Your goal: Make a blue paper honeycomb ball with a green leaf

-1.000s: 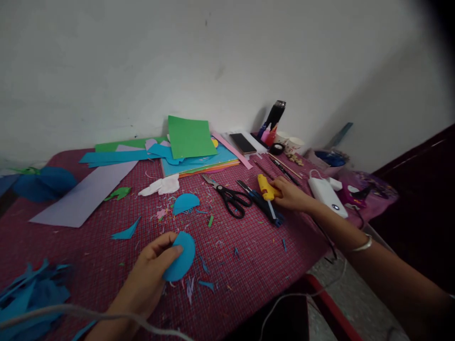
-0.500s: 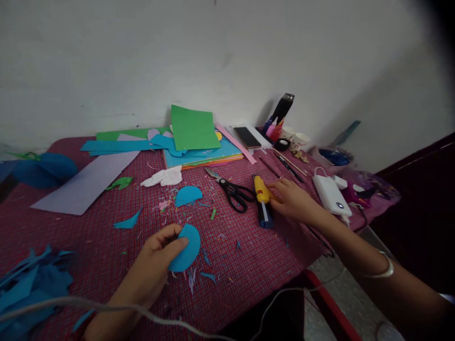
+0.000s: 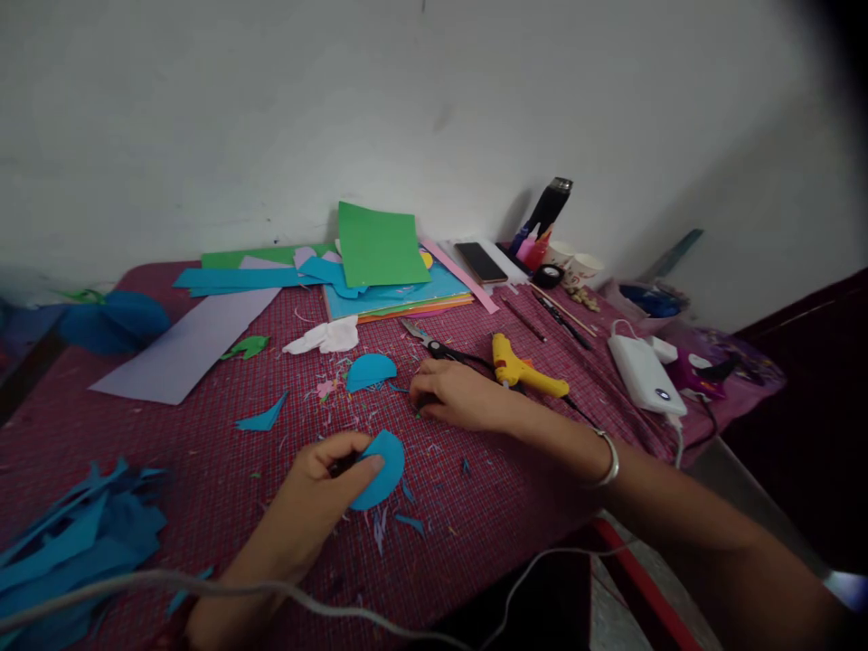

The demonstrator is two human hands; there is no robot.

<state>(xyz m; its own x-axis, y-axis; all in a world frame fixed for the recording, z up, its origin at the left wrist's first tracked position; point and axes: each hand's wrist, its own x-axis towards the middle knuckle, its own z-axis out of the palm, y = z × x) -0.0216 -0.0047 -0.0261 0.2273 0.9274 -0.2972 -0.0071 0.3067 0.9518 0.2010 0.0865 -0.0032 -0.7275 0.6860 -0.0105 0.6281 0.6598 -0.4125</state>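
Between thumb and fingers, my left hand [image 3: 322, 484] holds a blue paper half-disc [image 3: 388, 470] above the cloth. My right hand [image 3: 451, 391] is over the middle of the table, fingers curled downward; whether its fingertips hold anything is too small to tell. Just left of those fingertips lies a second blue half-disc [image 3: 371, 371]. Black-handled scissors [image 3: 434, 345] lie behind my right hand, their handles partly hidden by it. The yellow glue gun [image 3: 525, 369] rests to the right, beyond my right wrist.
Coloured paper sheets [image 3: 380, 249] and a phone [image 3: 481, 262] lie along the wall. A power bank [image 3: 647, 373] is at the right, blue offcuts [image 3: 81, 542] at the near left. A white cable [image 3: 271, 588] crosses the foreground. Scraps litter the cloth.
My right hand has let go of the glue gun and moved left, near the second half-disc. The glue gun now lies turned, its handle pointing right. My left hand keeps its half-disc.
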